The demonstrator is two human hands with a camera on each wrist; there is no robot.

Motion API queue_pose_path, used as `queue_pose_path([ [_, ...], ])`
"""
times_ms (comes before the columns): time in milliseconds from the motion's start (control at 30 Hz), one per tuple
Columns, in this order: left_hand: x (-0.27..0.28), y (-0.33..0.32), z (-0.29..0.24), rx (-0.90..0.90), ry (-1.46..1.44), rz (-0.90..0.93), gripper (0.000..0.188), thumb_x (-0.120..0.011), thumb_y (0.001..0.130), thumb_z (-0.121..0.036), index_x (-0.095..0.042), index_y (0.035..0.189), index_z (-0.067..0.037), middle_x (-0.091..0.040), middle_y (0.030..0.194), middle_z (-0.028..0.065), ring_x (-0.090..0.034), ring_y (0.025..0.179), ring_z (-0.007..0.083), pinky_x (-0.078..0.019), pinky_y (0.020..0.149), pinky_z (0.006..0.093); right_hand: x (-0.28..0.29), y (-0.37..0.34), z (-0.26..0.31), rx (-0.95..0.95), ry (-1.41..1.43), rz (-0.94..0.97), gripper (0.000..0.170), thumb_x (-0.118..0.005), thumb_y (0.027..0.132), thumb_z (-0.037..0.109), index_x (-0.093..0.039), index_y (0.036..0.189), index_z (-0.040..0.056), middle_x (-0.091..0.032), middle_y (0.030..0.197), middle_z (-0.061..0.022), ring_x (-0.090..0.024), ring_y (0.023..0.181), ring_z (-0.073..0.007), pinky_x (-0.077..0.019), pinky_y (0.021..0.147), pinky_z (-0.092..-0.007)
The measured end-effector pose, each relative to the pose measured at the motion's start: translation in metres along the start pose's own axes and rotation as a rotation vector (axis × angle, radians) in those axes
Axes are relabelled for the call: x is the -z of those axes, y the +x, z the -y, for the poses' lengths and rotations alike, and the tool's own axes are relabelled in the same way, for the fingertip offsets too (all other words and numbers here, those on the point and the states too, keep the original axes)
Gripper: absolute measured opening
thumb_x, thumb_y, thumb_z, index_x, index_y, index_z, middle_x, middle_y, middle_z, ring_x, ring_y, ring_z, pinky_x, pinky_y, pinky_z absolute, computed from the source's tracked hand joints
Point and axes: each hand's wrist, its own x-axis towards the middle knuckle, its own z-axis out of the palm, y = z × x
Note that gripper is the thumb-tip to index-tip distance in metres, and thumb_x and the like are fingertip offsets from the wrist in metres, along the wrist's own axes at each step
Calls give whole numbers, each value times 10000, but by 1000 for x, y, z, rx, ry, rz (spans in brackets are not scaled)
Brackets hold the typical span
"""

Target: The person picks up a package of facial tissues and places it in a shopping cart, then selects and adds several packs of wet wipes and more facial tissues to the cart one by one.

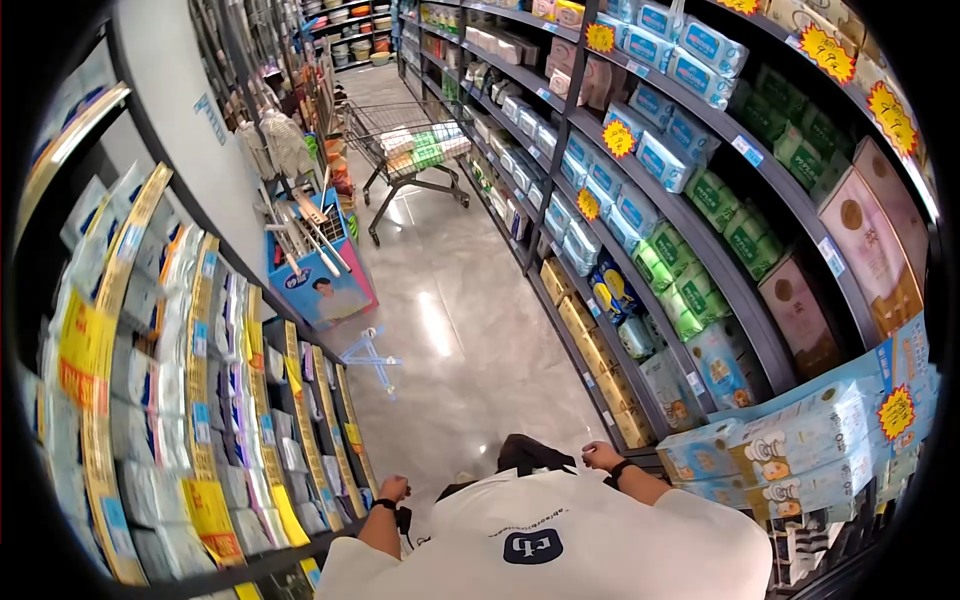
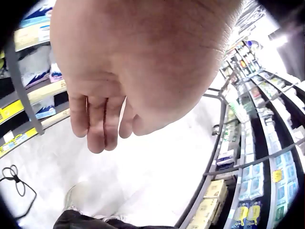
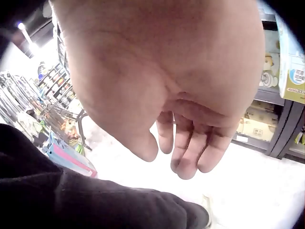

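Low in the head view, the left hand (image 1: 396,488) hangs beside the left shelves, holding nothing. Its palm and loosely bent fingers fill the top of the left wrist view, where the hand (image 2: 128,71) touches no goods. The right hand (image 1: 602,457) is held out near the foot of the right shelves, also without anything in it. In the right wrist view that hand (image 3: 167,86) shows relaxed fingers pointing down, thumb apart from them. Both wrists wear black bands.
A wire shopping cart (image 1: 405,130) with packs in it stands up the aisle. A blue and pink bin (image 1: 325,285) of long-handled tools is at the left. Packed shelves line both sides; light-blue cartons (image 1: 770,450) are stacked at the right. Blue tape (image 1: 372,360) marks the floor.
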Motion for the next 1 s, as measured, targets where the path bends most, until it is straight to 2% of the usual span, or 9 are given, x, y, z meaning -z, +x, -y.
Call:
queue_pose_path([
  [233, 18, 30, -91, -188, 389, 187, 473, -720, 791, -364, -648, 1118, -29, -709, 881, 147, -685, 818, 235, -529, 757, 352, -8, 75, 15, -78, -406, 246, 206, -623, 819, 229, -673, 918, 55, -675, 737, -104, -646, 608, -182, -528, 561, -309],
  [267, 24, 29, -106, -251, 432, 209, 463, -721, 799, -356, -650, 1109, -20, -706, 921, 157, -682, 835, 248, -528, 764, 350, -13, 118, -31, 288, -718, 269, 209, -561, 808, 193, -668, 682, 65, -658, 644, -73, -613, 571, -212, -511, 594, -348],
  [333, 36, 42, -132, -220, 394, 255, 471, -690, 861, -323, -595, 1160, 29, -688, 982, 157, -662, 883, 219, -522, 771, 319, -14, 144, -20, 222, -616, 296, 207, -565, 828, 204, -676, 723, 64, -672, 667, -70, -622, 577, -222, -511, 588, -357],
  [433, 68, 52, -183, -290, 271, 127, 390, -672, 873, -312, -634, 1089, 11, -691, 913, 125, -663, 810, 207, -528, 731, 331, -8, 188, 44, -93, -494, 262, 210, -574, 842, 230, -683, 760, 70, -682, 683, -69, -632, 582, -221, -514, 578, -362],
  [600, 135, 74, -318, -77, 332, 279, 396, -617, 919, -333, -595, 1111, 12, -655, 898, 90, -638, 794, 158, -518, 708, 299, 17, 312, 168, 230, -574, 197, 186, -581, 801, 215, -688, 713, 91, -678, 676, -79, -630, 568, -220, -520, 572, -361],
  [667, 156, 63, -387, 11, 189, 403, 344, -608, 916, -312, -597, 1093, -18, -645, 914, 56, -618, 798, 147, -500, 707, 275, 39, 346, 228, 339, -526, -31, 190, -581, 753, 219, -702, 757, 73, -673, 675, -82, -644, 618, -228, -526, 630, -361],
  [733, 176, 93, -412, 30, 147, 511, 294, -606, 905, -292, -601, 1081, -57, -628, 898, 18, -595, 804, 133, -484, 709, 263, 50, 362, 276, 267, -31, -316, 234, -590, 761, 230, -708, 854, 50, -668, 704, -112, -655, 666, -237, -527, 659, -368],
  [800, 190, 136, -437, 17, 274, 669, 267, -603, 896, -286, -605, 1068, -81, -619, 886, 10, -581, 793, 117, -478, 714, 261, 65, 365, 321, 247, 161, -334, 288, -594, 761, 225, -699, 940, 25, -674, 765, -160, -666, 698, -260, -530, 675, -375],
  [1000, 211, 225, -552, -75, 218, 744, 234, -611, 917, -266, -641, 1044, -71, -634, 879, -1, -580, 769, 103, -481, 724, 263, 64, 361, 299, 89, -9, -557, 279, -601, 760, 227, -706, 934, 36, -691, 849, -150, -664, 730, -305, -527, 693, -402],
])
